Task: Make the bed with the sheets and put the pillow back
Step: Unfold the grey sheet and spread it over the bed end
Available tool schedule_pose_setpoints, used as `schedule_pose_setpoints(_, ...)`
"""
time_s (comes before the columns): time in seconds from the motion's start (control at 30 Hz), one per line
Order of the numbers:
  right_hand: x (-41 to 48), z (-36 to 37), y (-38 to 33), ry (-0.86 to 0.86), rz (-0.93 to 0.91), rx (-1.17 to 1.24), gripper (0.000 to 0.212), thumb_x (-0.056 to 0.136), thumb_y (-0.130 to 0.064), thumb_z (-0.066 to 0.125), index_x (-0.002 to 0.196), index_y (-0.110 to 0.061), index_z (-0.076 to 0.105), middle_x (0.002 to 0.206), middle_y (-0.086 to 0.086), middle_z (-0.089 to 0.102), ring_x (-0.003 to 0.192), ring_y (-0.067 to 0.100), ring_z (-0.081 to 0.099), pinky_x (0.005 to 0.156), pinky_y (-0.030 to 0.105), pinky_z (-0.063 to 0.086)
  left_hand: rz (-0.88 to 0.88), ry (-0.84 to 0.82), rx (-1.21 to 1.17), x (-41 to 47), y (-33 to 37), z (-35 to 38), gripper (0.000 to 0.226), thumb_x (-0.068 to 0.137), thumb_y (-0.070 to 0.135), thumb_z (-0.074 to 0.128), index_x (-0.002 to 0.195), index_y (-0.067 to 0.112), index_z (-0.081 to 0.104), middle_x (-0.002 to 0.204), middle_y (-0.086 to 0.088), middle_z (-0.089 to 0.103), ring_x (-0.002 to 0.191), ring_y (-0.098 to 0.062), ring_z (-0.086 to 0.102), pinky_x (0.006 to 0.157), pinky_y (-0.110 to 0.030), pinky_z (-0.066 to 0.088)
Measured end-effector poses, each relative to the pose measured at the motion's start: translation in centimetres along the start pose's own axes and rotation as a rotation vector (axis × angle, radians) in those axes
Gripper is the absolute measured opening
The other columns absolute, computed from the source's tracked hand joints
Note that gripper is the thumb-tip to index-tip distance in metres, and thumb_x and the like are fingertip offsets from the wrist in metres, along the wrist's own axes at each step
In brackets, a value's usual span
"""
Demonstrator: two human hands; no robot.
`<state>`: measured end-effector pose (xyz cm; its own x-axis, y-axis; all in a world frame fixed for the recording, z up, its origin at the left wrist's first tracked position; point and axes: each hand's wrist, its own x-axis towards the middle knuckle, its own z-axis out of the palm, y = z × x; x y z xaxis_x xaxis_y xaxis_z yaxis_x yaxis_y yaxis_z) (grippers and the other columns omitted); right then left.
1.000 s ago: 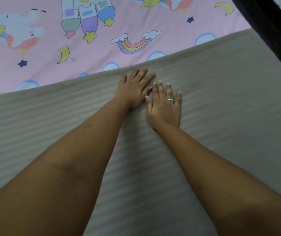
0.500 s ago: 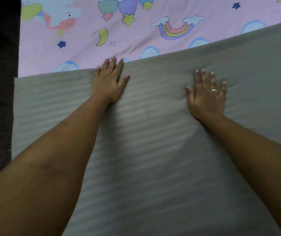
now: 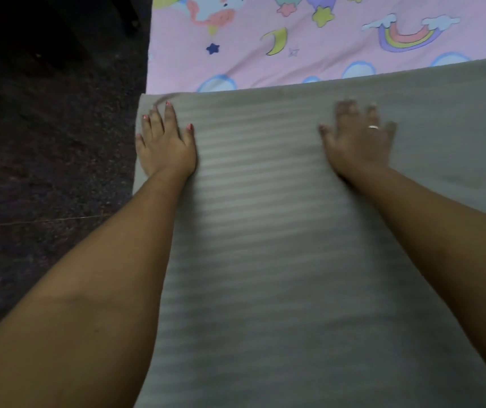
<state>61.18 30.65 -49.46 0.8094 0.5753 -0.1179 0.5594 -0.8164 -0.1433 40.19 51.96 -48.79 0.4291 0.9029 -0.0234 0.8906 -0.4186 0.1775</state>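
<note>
A grey striped sheet (image 3: 265,231) lies spread over the near part of the bed. Beyond its far edge shows a pink sheet (image 3: 309,57) printed with rainbows, moons and stars. My left hand (image 3: 165,142) lies flat, fingers straight, on the grey sheet's far left corner at the bed's left edge. Flat on the same sheet, further right, is my right hand (image 3: 359,139), blurred, fingers spread, a ring on one finger. No pillow is in view.
Dark floor (image 3: 44,172) runs along the left side of the bed. A dark object stands at the top left (image 3: 30,30), too dim to identify.
Both hands started side by side in the middle of the grey sheet and have slid apart across it. My left hand has reached the left corner; the view has shifted left.
</note>
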Motion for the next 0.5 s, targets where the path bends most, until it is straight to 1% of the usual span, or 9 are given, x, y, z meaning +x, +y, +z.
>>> schedule_pose_setpoints(0.07, -1.5, 1.3, -6.6, -0.027, -0.166, 0.005, 0.064, 0.096, -0.058, 0.024, 0.151, -0.027, 0.019, 0.159, -0.005, 0.015, 0.146, 0.03, 0.011, 0.113, 0.057, 0.005, -0.026, 0.002, -0.059, -0.9, -1.3, -0.4, 0.056, 0.1, 0.042, 0.027, 0.151, 0.023, 0.014, 0.159, -0.004, 0.009, 0.147, -0.023, 0.006, 0.117, -0.044, 0.007)
schedule_pose_setpoints(0.13, -4.0, 2.7, -13.0, -0.046, -0.294, 0.046, 0.063, 0.096, -0.057, 0.026, 0.151, -0.027, 0.02, 0.159, -0.005, 0.017, 0.146, 0.028, 0.012, 0.114, 0.053, 0.005, -0.011, 0.041, -0.211, -2.2, -2.8, -0.6, 0.051, 0.101, 0.034, 0.03, 0.15, 0.021, 0.022, 0.159, -0.004, 0.014, 0.146, -0.022, 0.012, 0.116, -0.036, 0.013)
schedule_pose_setpoints(0.2, -7.5, 3.7, -18.7, -0.025, -0.382, 0.112, 0.059, 0.096, -0.053, 0.028, 0.15, -0.027, 0.024, 0.157, -0.005, 0.022, 0.145, 0.028, 0.016, 0.115, 0.05, 0.006, -0.01, 0.104, -0.423, -3.8, -4.8, -1.0, 0.046, 0.1, 0.022, 0.036, 0.146, 0.017, 0.035, 0.154, -0.006, 0.028, 0.142, -0.02, 0.026, 0.112, -0.024, 0.02)
schedule_pose_setpoints(0.3, -11.6, 4.2, -23.9, -0.005, -0.487, 0.149, 0.056, 0.097, -0.049, 0.031, 0.149, -0.027, 0.028, 0.157, -0.005, 0.024, 0.145, 0.027, 0.015, 0.116, 0.047, 0.004, -0.144, 0.116, -0.641, -6.7, -8.0, -1.2, 0.04, 0.098, 0.011, 0.041, 0.136, 0.011, 0.05, 0.14, -0.01, 0.05, 0.127, -0.02, 0.048, 0.101, -0.019, 0.033)
schedule_pose_setpoints(0.37, -13.2, 4.2, -25.7, -0.04, -0.589, 0.075, 0.058, 0.098, -0.049, 0.029, 0.15, -0.025, 0.025, 0.158, -0.006, 0.019, 0.147, 0.026, 0.007, 0.116, 0.048, -0.002, -0.291, 0.007, -0.823, -9.2, -10.1, -1.3, 0.032, 0.099, 0.011, 0.041, 0.124, 0.005, 0.059, 0.13, -0.017, 0.057, 0.114, -0.02, 0.055, 0.093, -0.023, 0.039)
schedule_pose_setpoints(0.4, -13.8, 4.1, -26.3, -0.069, -0.658, 0.013, 0.058, 0.098, -0.05, 0.027, 0.15, -0.024, 0.027, 0.158, -0.007, 0.019, 0.147, 0.025, 0.003, 0.116, 0.049, -0.005, -0.358, -0.086, -0.908, -10.8, -10.9, -1.5, 0.029, 0.1, 0.013, 0.04, 0.116, 0.003, 0.062, 0.124, -0.02, 0.06, 0.106, -0.02, 0.056, 0.085, -0.024, 0.041)
schedule_pose_setpoints(0.43, -14.3, 4.1, -26.7, -0.102, -0.749, -0.052, 0.057, 0.098, -0.051, 0.026, 0.148, -0.023, 0.032, 0.157, -0.007, 0.023, 0.147, 0.024, 0.003, 0.115, 0.05, -0.006, -0.416, -0.2, -0.931, -12.7, -11.6, -1.6, 0.03, 0.101, 0.014, 0.038, 0.113, 0.002, 0.063, 0.12, -0.021, 0.062, 0.103, -0.02, 0.056, 0.078, -0.023, 0.042)
schedule_pose_setpoints(0.47, -14.6, 4.1, -27.0, -0.137, -0.845, -0.102, 0.056, 0.098, -0.052, 0.026, 0.144, -0.023, 0.039, 0.154, -0.007, 0.03, 0.147, 0.021, 0.005, 0.115, 0.051, -0.006, -0.477, -0.311, -0.91, -14.5, -12.0, -1.8, 0.032, 0.102, 0.015, 0.036, 0.113, 0.002, 0.063, 0.119, -0.021, 0.061, 0.104, -0.022, 0.056, 0.077, -0.024, 0.041)
schedule_pose_setpoints(0.5, -14.7, 3.8, -27.4, -0.181, -0.929, -0.125, 0.056, 0.098, -0.053, 0.025, 0.14, -0.024, 0.045, 0.15, -0.008, 0.037, 0.146, 0.019, 0.009, 0.114, 0.051, -0.006, -0.538, -0.39, -0.883, -16.4, -12.5, -2.0, 0.033, 0.102, 0.017, 0.036, 0.115, 0.002, 0.062, 0.12, -0.021, 0.06, 0.107, -0.025, 0.055, 0.081, -0.026, 0.041)
